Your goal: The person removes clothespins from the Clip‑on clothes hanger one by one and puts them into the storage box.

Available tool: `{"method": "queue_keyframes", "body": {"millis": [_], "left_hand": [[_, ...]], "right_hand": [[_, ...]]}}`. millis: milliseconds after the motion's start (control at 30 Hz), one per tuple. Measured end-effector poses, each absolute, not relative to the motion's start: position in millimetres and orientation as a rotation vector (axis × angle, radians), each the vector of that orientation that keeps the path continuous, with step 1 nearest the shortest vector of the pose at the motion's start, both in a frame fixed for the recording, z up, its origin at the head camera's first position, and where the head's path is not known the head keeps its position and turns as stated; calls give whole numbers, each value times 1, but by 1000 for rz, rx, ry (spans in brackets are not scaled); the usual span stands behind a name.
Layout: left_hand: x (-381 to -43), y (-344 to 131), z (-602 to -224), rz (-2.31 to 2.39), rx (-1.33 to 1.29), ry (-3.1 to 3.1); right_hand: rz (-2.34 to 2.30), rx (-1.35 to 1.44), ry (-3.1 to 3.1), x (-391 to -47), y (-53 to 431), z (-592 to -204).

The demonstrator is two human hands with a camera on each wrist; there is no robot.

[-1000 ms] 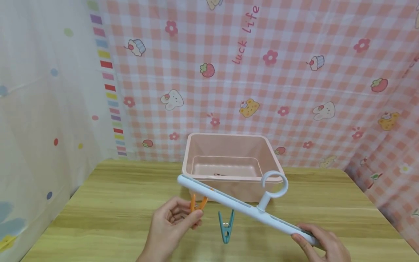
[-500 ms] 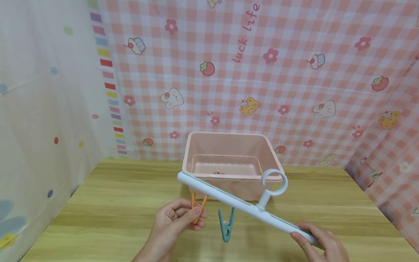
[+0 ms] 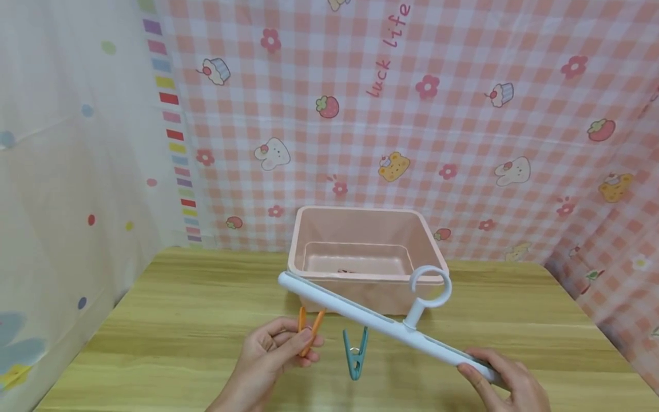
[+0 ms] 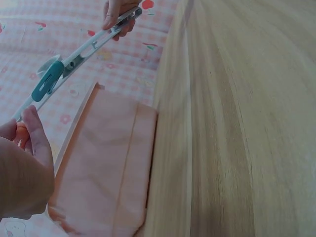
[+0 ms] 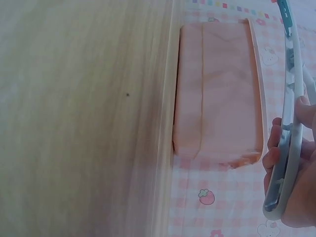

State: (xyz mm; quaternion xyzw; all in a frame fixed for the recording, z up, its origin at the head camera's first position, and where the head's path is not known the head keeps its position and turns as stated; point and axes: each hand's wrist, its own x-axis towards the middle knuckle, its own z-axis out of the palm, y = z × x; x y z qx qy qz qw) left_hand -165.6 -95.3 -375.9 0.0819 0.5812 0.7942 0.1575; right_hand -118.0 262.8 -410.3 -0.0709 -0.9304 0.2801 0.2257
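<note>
My left hand [image 3: 273,352] pinches an orange clothes peg [image 3: 302,320] between thumb and fingers. The peg's two arms point up towards the underside of a pale blue clothes hanger [image 3: 355,312] with a ring-shaped hook; whether they touch it I cannot tell. My right hand [image 3: 509,380] grips the hanger's lower right end, holding it tilted above the table. From the hanger's middle hangs a teal clothes peg [image 3: 355,374], seen also in the left wrist view as a teal peg [image 4: 48,81] on the bar. In the right wrist view, fingers wrap round the hanger's slotted end.
A pink plastic bin [image 3: 360,294] stands at the table's back, behind the hanger, with something small and dark at its bottom. The wooden table [image 3: 170,320] reaches back to a pink checked cloth [image 3: 360,126]. A pale cloth [image 3: 67,189] hangs at the left.
My left hand and the orange peg have shifted slightly down from the hanger; an orange bit that showed in the hanger's slot is gone from sight. The right hand and hanger hold nearly still.
</note>
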Motion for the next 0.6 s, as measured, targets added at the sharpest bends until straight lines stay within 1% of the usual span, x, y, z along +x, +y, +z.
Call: {"method": "queue_keyframes", "body": {"millis": [200,600], "left_hand": [[-167,-102,-379,2214,218,1563],[-164,-111,-387,2130,257,1711]], "right_hand": [[779,-100,-2528,-118,264,-410],[764,-125,-2546,-118,265,-410]]}}
